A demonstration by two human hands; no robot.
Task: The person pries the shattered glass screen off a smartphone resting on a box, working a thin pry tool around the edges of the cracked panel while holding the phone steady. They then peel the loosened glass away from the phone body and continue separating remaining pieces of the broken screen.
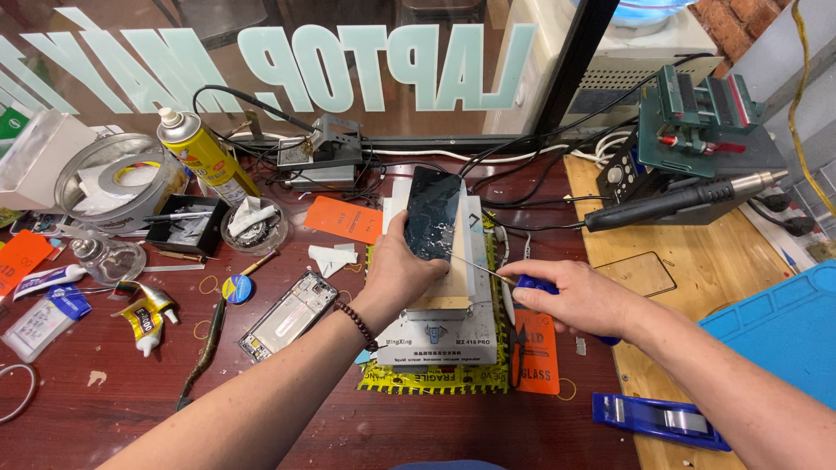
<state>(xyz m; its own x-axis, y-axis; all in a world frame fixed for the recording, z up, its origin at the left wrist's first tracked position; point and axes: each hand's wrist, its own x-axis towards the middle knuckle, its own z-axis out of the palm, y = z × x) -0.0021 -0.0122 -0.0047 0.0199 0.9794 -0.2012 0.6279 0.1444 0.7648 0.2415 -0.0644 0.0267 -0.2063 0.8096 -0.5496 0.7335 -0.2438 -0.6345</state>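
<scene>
A: What lies nearest?

B: A blue tool case (659,419) by the right forearm, and a bare phone frame (288,317) left of the left arm.

A: And the hands?

B: The right hand (576,298) is closed around a blue-handled pick (488,273), its thin tip reaching the phone screen (433,213). The left hand (401,268) grips that dark screen, tilting it up off the heating plate (438,326).

A: Anything crowding them?

B: Glue tubes (146,320) on the left, an orange card (345,219) just beside the plate, cables behind. Farther back stand a yellow spray can (205,155) and a hot-air handle (679,203) on the right.
</scene>
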